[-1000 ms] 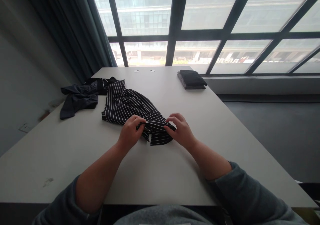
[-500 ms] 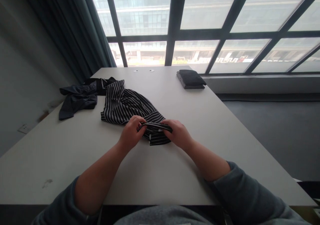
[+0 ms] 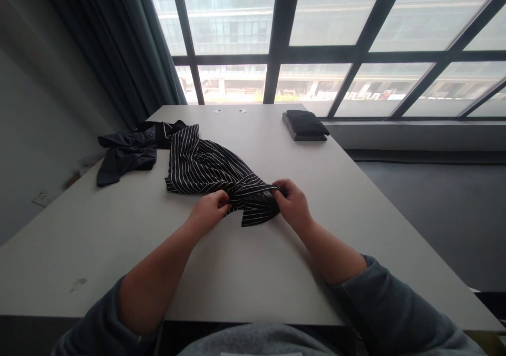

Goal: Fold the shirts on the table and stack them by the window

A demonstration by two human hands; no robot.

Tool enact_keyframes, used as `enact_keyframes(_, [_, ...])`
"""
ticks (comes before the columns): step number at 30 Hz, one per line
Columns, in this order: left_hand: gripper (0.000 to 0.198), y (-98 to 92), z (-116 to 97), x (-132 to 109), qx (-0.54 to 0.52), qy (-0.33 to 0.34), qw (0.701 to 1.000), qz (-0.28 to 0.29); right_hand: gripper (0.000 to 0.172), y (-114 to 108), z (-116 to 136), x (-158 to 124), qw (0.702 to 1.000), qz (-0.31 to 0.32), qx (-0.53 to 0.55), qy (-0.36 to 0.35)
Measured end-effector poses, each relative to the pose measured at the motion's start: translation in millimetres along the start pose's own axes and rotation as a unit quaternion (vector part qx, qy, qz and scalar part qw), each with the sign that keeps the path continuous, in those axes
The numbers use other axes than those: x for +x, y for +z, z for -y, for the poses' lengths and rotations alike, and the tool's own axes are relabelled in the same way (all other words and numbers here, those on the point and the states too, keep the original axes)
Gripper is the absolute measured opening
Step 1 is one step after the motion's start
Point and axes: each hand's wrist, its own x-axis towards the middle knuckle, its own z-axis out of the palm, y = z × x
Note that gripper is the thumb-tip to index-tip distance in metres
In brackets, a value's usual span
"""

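A crumpled black garment with white stripes [image 3: 205, 163] lies across the middle of the white table [image 3: 245, 271]; its exact kind does not show. My left hand [image 3: 209, 211] is closed on its near edge, thumb and fingers pinching the cloth. At the garment's right end, my right hand [image 3: 291, 203] grips a folded strip of the fabric and holds it slightly raised. Between the hands the cloth is bunched, with a loose flap hanging toward me.
A heap of dark clothing [image 3: 128, 153] lies at the table's left side, touching the striped garment's far end. Folded dark clothes [image 3: 305, 125] are stacked near the right edge. A curtain [image 3: 118, 45] and large windows [image 3: 233, 23] stand beyond.
My hands have moved apart, the right one going right and slightly away from me. The strip between them has spread, and the garment's near end is opened wider.
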Motion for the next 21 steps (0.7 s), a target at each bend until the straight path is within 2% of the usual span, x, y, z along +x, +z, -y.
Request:
enact_keyframes(3, [0.015,-0.1,2.8,2.0,-0.076,-0.013,0.997,0.011,0.022,-1.6,-0.2,1.7,1.0,-0.008,0.007,0.009])
enact_keyframes(6, [0.025,-1.1,1.8,4.3,-0.193,-0.026,0.981,0.016,0.023,-3.2,-1.6,4.0,0.999,-0.023,0.015,0.018])
enact_keyframes(8, [0.032,-0.4,0.2,5.6,-0.291,-0.029,0.956,0.019,0.024,-3.8,-3.3,5.7,0.999,-0.024,0.023,0.026])
enact_keyframes(11, [0.039,1.9,-2.2,6.0,-0.422,-0.058,0.904,0.037,0.027,-3.5,-5.8,7.7,0.998,-0.018,0.045,0.045])
enact_keyframes(15, [0.035,3.0,-3.7,4.6,-0.505,-0.097,0.857,0.049,0.03,-2.6,-8.3,9.0,0.994,-0.019,0.083,0.068])
enact_keyframes(18, [0.028,3.1,-3.1,4.4,-0.493,-0.092,0.864,0.04,0.033,-1.9,-10.0,9.4,0.991,-0.009,0.112,0.078])
enact_keyframes(21, [0.025,5.4,-0.4,5.5,-0.413,-0.055,0.909,-0.001,0.036,-0.6,-11.9,9.4,0.985,0.028,0.146,0.083])
